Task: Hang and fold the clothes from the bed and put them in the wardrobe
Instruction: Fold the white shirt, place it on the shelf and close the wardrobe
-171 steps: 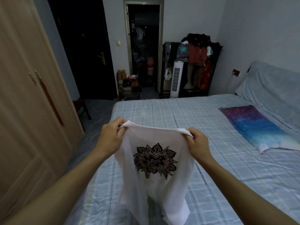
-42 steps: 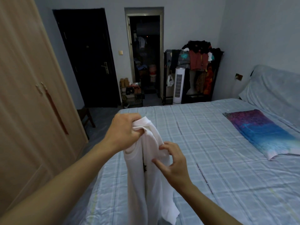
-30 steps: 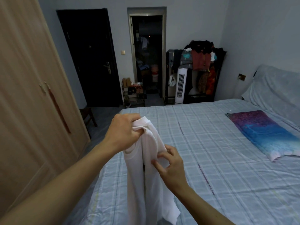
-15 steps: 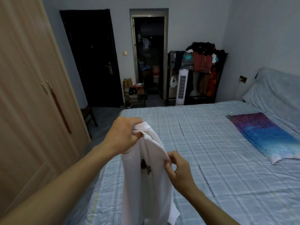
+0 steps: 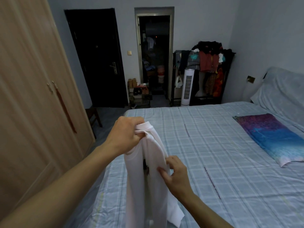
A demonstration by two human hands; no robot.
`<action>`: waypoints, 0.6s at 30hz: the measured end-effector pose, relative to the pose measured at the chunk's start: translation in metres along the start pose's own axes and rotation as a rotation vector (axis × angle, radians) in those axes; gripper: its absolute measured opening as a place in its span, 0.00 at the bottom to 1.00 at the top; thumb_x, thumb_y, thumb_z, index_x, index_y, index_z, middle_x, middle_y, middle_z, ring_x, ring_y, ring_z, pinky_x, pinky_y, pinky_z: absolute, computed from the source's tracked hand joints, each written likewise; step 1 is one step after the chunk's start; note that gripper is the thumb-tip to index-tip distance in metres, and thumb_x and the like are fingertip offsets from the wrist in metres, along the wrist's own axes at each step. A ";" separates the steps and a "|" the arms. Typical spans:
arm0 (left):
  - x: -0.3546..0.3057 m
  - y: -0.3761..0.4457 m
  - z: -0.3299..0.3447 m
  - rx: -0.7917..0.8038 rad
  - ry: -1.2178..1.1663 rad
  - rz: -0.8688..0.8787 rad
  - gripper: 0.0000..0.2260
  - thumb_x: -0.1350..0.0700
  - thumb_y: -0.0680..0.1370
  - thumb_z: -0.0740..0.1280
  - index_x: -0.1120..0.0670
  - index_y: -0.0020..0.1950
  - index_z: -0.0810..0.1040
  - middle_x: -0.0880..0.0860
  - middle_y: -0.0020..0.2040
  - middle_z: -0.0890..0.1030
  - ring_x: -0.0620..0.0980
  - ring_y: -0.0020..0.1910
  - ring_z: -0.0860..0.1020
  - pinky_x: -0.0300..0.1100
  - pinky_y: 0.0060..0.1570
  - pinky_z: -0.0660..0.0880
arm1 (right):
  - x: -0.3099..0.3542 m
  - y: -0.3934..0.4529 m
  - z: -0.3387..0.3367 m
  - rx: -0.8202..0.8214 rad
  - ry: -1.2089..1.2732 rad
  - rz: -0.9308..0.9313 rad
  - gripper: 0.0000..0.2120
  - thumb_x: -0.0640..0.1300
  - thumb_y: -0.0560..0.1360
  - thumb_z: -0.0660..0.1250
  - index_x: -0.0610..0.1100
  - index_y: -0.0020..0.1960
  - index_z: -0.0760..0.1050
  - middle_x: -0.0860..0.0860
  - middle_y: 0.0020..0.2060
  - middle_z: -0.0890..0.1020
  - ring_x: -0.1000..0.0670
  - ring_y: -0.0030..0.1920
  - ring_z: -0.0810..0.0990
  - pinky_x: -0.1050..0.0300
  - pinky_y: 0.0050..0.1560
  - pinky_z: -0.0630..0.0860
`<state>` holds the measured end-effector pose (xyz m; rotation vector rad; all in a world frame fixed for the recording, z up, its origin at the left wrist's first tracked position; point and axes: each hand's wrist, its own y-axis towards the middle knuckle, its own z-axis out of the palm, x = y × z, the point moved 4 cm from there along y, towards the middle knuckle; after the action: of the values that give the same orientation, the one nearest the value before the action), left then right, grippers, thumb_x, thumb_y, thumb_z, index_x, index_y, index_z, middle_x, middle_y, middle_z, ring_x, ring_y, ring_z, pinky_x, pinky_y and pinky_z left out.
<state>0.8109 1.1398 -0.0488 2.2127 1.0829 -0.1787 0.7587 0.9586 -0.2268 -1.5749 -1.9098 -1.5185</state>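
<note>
The left hand (image 5: 126, 135) squeezes the top of one white shirt (image 5: 146, 175) in a tight grip at about 11 o'clock, so the shirt hangs down long and straight over the bed (image 5: 213, 153). The right hand (image 5: 176, 174), at about 5 o'clock from it, pinches the shirt's side edge with thumb and fingers, likely to line up the halves for a fold. I count two hands, one shirt and one bright cloth (image 5: 269, 137) at 3 o'clock; the wardrobe (image 5: 32, 96) at 9 o'clock has its doors closed.

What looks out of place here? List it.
Little stands out. The clothes rack by the far wall is heaped untidily. The white T-shirt hangs bunched from the left hand, the right hand pinching its edge.
</note>
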 end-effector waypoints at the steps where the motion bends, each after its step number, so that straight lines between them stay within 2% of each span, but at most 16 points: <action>1: 0.002 -0.001 0.000 0.007 0.005 -0.003 0.05 0.57 0.69 0.69 0.50 0.36 0.75 0.46 0.31 0.77 0.45 0.32 0.77 0.44 0.32 0.73 | -0.001 0.000 0.000 -0.006 0.005 0.001 0.07 0.42 0.72 0.73 0.49 0.41 0.75 0.57 0.39 0.76 0.55 0.41 0.76 0.62 0.41 0.73; 3: 0.007 -0.004 -0.001 0.025 0.042 -0.004 0.01 0.53 0.68 0.66 0.49 0.38 0.76 0.46 0.33 0.79 0.47 0.35 0.78 0.47 0.35 0.75 | -0.004 0.001 -0.007 -0.028 0.015 0.004 0.10 0.36 0.72 0.71 0.49 0.40 0.74 0.57 0.36 0.75 0.53 0.37 0.75 0.58 0.38 0.73; 5: 0.012 -0.006 0.001 0.051 0.079 0.011 0.02 0.53 0.69 0.65 0.48 0.40 0.76 0.45 0.35 0.78 0.48 0.37 0.78 0.50 0.38 0.76 | -0.008 0.005 -0.017 -0.037 -0.007 -0.002 0.13 0.32 0.71 0.69 0.49 0.39 0.72 0.56 0.34 0.74 0.54 0.35 0.73 0.60 0.37 0.70; 8: 0.016 -0.011 0.003 0.067 0.099 0.029 0.01 0.54 0.71 0.66 0.48 0.40 0.76 0.44 0.36 0.78 0.47 0.37 0.77 0.51 0.39 0.76 | -0.015 0.011 -0.029 -0.048 -0.050 0.033 0.15 0.30 0.72 0.67 0.49 0.40 0.69 0.55 0.32 0.73 0.53 0.33 0.72 0.59 0.34 0.70; 10: 0.015 -0.013 0.003 0.047 0.084 0.039 0.05 0.58 0.71 0.68 0.48 0.41 0.76 0.44 0.36 0.78 0.46 0.37 0.77 0.51 0.39 0.76 | -0.019 0.012 -0.036 -0.075 -0.036 0.088 0.14 0.32 0.73 0.66 0.50 0.44 0.68 0.54 0.34 0.75 0.52 0.35 0.75 0.58 0.35 0.73; 12: 0.008 -0.012 -0.001 0.026 0.068 0.054 0.07 0.60 0.71 0.68 0.47 0.42 0.77 0.43 0.37 0.78 0.46 0.38 0.77 0.50 0.39 0.76 | -0.019 0.012 -0.039 -0.097 -0.034 0.083 0.11 0.34 0.75 0.66 0.50 0.49 0.71 0.55 0.39 0.77 0.55 0.39 0.77 0.62 0.39 0.73; 15: -0.010 -0.007 -0.005 0.012 0.068 0.100 0.06 0.58 0.69 0.66 0.46 0.42 0.77 0.43 0.37 0.77 0.47 0.38 0.77 0.50 0.40 0.76 | -0.019 0.007 -0.032 -0.092 -0.089 0.018 0.06 0.41 0.77 0.65 0.51 0.44 0.71 0.56 0.37 0.74 0.58 0.40 0.74 0.69 0.39 0.68; 16: -0.015 -0.005 -0.006 0.009 0.068 0.110 0.06 0.57 0.68 0.65 0.46 0.41 0.76 0.43 0.37 0.77 0.47 0.38 0.77 0.50 0.40 0.76 | -0.024 0.004 -0.027 -0.077 -0.077 0.044 0.06 0.43 0.77 0.65 0.50 0.42 0.71 0.56 0.36 0.74 0.58 0.39 0.74 0.68 0.39 0.69; 18: -0.023 -0.001 -0.007 0.002 0.063 0.115 0.05 0.56 0.68 0.64 0.45 0.40 0.74 0.43 0.36 0.77 0.48 0.37 0.77 0.49 0.39 0.76 | -0.036 -0.002 -0.016 -0.037 -0.035 0.143 0.07 0.46 0.78 0.66 0.47 0.41 0.74 0.54 0.36 0.77 0.54 0.38 0.76 0.59 0.38 0.74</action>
<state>0.7943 1.1299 -0.0351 2.2882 0.9858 -0.0599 0.7644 0.9256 -0.2469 -1.7238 -1.7548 -1.4841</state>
